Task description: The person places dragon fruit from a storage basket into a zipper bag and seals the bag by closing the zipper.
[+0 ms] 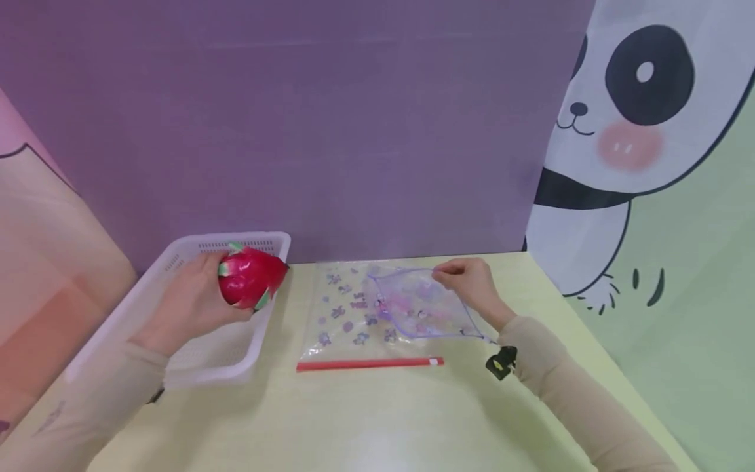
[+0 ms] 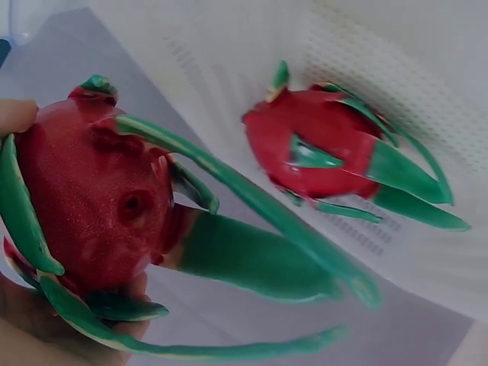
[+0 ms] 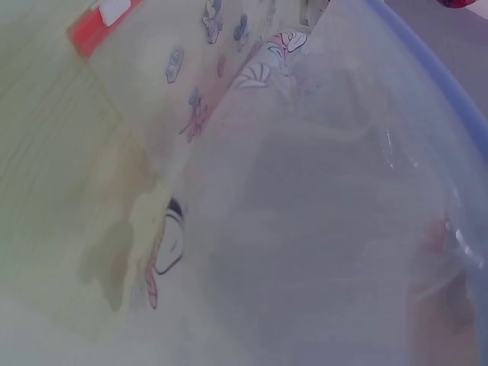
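My left hand grips a red dragon fruit with green leaf tips, held above the right rim of a white basket. In the left wrist view, a second dragon fruit lies inside that basket; the head view does not show it. My right hand pinches the edge of a clear pouch with a blue-purple border and printed figures. This pouch is raised, tilted, over a flat clear bag with small purple prints. The right wrist view looks through the pouch's film, with the fingers blurred behind it.
A red slider strip with a white tab runs along the flat bag's front edge. Behind the pale wooden table rises a purple wall. A panda picture covers the wall at the right.
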Action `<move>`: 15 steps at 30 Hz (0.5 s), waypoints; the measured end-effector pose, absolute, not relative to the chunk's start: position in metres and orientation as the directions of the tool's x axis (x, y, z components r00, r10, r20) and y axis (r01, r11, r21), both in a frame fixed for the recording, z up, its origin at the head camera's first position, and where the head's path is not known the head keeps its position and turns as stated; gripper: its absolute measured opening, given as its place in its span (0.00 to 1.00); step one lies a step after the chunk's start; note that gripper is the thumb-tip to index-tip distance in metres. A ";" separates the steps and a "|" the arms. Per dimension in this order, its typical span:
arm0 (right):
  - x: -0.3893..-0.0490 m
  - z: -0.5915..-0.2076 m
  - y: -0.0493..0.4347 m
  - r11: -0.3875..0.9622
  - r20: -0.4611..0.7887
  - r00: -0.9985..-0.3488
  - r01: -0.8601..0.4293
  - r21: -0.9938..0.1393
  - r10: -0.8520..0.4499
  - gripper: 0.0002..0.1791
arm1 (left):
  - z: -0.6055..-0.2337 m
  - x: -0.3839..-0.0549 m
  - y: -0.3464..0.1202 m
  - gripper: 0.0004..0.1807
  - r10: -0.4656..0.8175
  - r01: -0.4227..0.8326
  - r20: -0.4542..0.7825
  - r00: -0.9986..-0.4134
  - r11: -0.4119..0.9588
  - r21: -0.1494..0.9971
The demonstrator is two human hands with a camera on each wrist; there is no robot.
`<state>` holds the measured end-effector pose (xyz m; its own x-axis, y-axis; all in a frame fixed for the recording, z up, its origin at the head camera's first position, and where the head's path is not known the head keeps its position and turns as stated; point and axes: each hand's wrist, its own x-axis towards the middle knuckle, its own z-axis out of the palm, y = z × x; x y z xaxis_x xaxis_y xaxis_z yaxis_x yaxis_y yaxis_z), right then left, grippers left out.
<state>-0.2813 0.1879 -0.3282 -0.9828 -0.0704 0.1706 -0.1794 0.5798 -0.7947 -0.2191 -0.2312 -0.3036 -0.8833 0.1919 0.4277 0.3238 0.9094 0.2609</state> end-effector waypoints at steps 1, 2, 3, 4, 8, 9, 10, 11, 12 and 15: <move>-0.281 -0.328 0.187 0.573 0.168 -0.983 -0.179 -0.799 -0.073 0.12 | -0.303 -0.219 -0.228 0.48 0.195 0.322 0.419 -0.887 0.912 0.256; -0.281 -0.328 0.187 0.571 0.166 -0.983 -0.178 -0.801 -0.073 0.12 | -0.302 -0.218 -0.226 0.49 0.199 0.320 0.410 -0.890 0.914 0.251; -0.280 -0.328 0.186 0.568 0.163 -0.984 -0.174 -0.804 -0.072 0.12 | -0.301 -0.218 -0.223 0.49 0.204 0.322 0.412 -0.888 0.916 0.240; -0.280 -0.328 0.185 0.566 0.157 -0.985 -0.169 -0.807 -0.069 0.12 | -0.300 -0.218 -0.221 0.50 0.208 0.324 0.411 -0.888 0.916 0.235; -0.281 -0.329 0.182 0.565 0.148 -0.987 -0.159 -0.810 -0.066 0.12 | -0.297 -0.216 -0.214 0.51 0.217 0.323 0.397 -0.892 0.919 0.224; -0.281 -0.329 0.182 0.563 0.146 -0.987 -0.159 -0.811 -0.068 0.12 | -0.297 -0.215 -0.212 0.51 0.219 0.325 0.395 -0.892 0.918 0.226; -0.281 -0.330 0.181 0.563 0.147 -0.987 -0.161 -0.811 -0.069 0.11 | -0.296 -0.215 -0.210 0.52 0.219 0.324 0.389 -0.895 0.918 0.228; -0.281 -0.330 0.181 0.562 0.149 -0.986 -0.164 -0.810 -0.073 0.11 | -0.295 -0.214 -0.209 0.52 0.220 0.323 0.384 -0.897 0.918 0.229; -0.281 -0.331 0.181 0.563 0.149 -0.986 -0.166 -0.809 -0.076 0.11 | -0.294 -0.214 -0.207 0.52 0.218 0.320 0.373 -0.902 0.918 0.235; -0.280 -0.332 0.181 0.565 0.149 -0.986 -0.166 -0.808 -0.076 0.11 | -0.292 -0.213 -0.200 0.54 0.225 0.322 0.358 -0.906 0.916 0.238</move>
<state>-0.2804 0.1812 -0.3315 -0.9859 -0.0765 0.1488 -0.1658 0.5654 -0.8080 -0.2128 -0.1997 -0.2920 -0.9061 0.2252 0.3582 0.3220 0.9163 0.2382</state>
